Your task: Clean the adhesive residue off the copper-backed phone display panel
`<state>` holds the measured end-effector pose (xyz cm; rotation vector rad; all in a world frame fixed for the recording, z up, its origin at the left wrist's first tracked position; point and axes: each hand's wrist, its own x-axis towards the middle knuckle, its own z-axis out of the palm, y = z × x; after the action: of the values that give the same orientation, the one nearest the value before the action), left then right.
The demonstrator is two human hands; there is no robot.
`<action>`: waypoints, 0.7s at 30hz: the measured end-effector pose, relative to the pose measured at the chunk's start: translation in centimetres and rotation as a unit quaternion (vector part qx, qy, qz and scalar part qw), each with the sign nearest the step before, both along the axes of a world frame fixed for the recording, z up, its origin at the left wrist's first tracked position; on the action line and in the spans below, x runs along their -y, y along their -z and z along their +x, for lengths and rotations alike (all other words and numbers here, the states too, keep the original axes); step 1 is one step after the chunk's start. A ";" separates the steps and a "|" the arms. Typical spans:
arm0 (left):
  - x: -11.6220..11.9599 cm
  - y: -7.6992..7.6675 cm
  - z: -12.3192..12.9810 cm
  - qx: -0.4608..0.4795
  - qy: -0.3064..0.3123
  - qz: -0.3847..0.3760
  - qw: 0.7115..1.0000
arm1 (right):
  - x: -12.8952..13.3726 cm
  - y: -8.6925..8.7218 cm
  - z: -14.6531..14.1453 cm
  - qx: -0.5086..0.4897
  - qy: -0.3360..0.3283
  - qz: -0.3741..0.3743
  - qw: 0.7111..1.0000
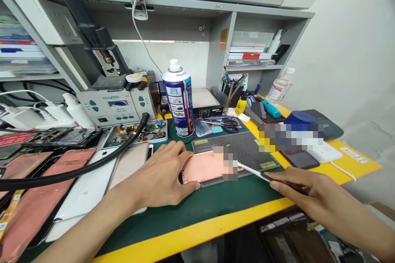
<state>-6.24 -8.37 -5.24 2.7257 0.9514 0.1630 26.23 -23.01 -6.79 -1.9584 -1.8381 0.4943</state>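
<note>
A thin copper-pink phone panel (200, 167) lies on a dark perforated mat (247, 144), its right end blurred out. My left hand (166, 172) grips its left end, thumb at the near edge and fingers at the far edge. My right hand (304, 187) is closed round a slim white tool (254, 171) with a dark handle, pointing left at the panel. The tool's tip is hidden by the blurring, so its kind and whether it touches the panel cannot be told.
A spray can (178, 100) stands behind the mat. Several phone panels (49, 185) and a tray of small parts (135, 134) lie left, crossed by a black hose (92, 171). Scissors (226, 123) lie behind the mat; a dark phone (299, 158) lies right. Yellow edging (197, 234) borders the bench.
</note>
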 end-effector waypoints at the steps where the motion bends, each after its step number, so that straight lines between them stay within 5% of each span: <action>1: 0.0 0.0 0.0 0.003 0.001 0.002 1.000 | 0.4 -0.1 0.1 -0.008 -0.001 -0.011 1.000; 11: 0.0 0.2 -0.2 0.016 0.001 0.005 1.000 | -2.4 -0.2 -0.6 0.056 0.027 0.029 0.998; 21: 0.1 0.3 -0.5 0.028 0.001 0.000 1.000 | 1.0 -0.6 1.2 -0.039 0.008 -0.054 0.998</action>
<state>-6.73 -8.51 -5.54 2.7071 0.9328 0.2378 27.45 -23.97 -6.21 -1.9931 -1.7791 0.6694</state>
